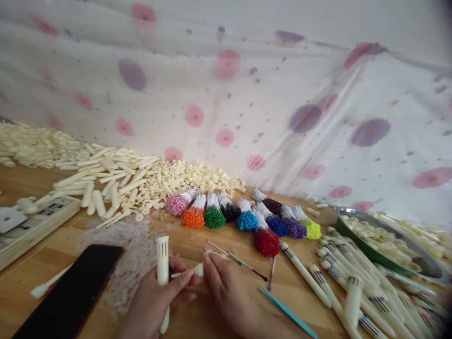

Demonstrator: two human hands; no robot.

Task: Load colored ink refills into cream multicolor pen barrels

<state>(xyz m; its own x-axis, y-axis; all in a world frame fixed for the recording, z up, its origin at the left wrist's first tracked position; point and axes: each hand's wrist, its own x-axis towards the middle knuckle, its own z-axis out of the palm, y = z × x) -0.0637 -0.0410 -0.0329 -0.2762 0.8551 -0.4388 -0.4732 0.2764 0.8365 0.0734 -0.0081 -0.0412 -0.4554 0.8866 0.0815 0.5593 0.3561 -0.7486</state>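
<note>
My left hand is closed around a cream pen barrel that stands upright with its slotted end up. My right hand pinches a small cream pen part against the left fingers, with thin refills sticking out to the right from its fingertips. Both hands rest low on the wooden table. Just beyond them lie bundles of coloured refills in pink, orange, green, black, blue, red, purple and yellow.
A black phone lies at left beside a white power strip. Heaps of cream barrels and small parts fill the back left. Assembled multicolour pens and a green-rimmed tray sit at right. A teal strip lies by my right wrist.
</note>
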